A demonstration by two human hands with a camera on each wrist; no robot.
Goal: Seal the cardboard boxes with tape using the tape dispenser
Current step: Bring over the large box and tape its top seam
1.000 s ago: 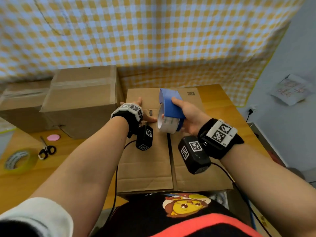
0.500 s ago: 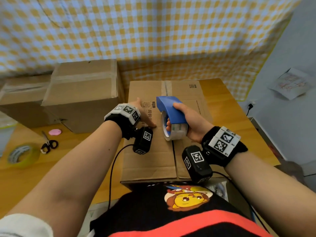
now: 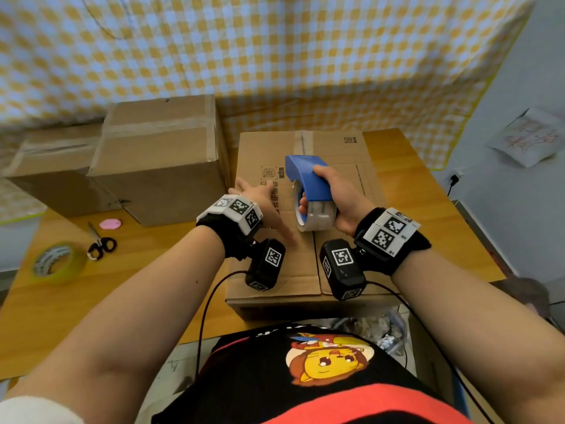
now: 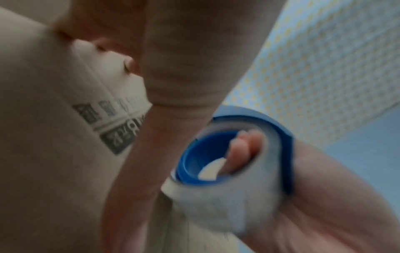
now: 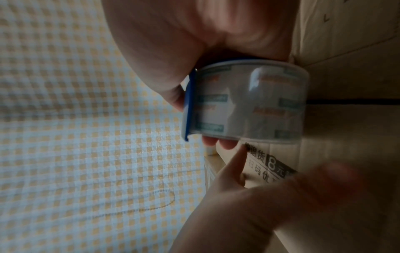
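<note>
A flat-topped cardboard box (image 3: 336, 166) lies in front of me, with clear tape over the far half of its centre seam and a dark open seam (image 3: 316, 264) on the near half. My right hand (image 3: 339, 197) grips the blue tape dispenser (image 3: 308, 182), whose clear tape roll (image 3: 315, 215) rests on the seam. The roll (image 5: 249, 104) fills the right wrist view. My left hand (image 3: 263, 203) lies flat on the box's left flap, fingers straight, just left of the dispenser (image 4: 236, 154).
Two sealed cardboard boxes (image 3: 162, 157) (image 3: 52, 169) stand at the back left of the wooden table (image 3: 146, 270). Scissors (image 3: 99, 244), a pink scrap (image 3: 110, 224) and a yellowish tape roll (image 3: 58, 263) lie at the left. Checked cloth (image 3: 275, 50) hangs behind.
My right hand has drawn the dispenser towards me along the seam, leaving tape on the far half. My left hand slid nearer with it, still on the left flap.
</note>
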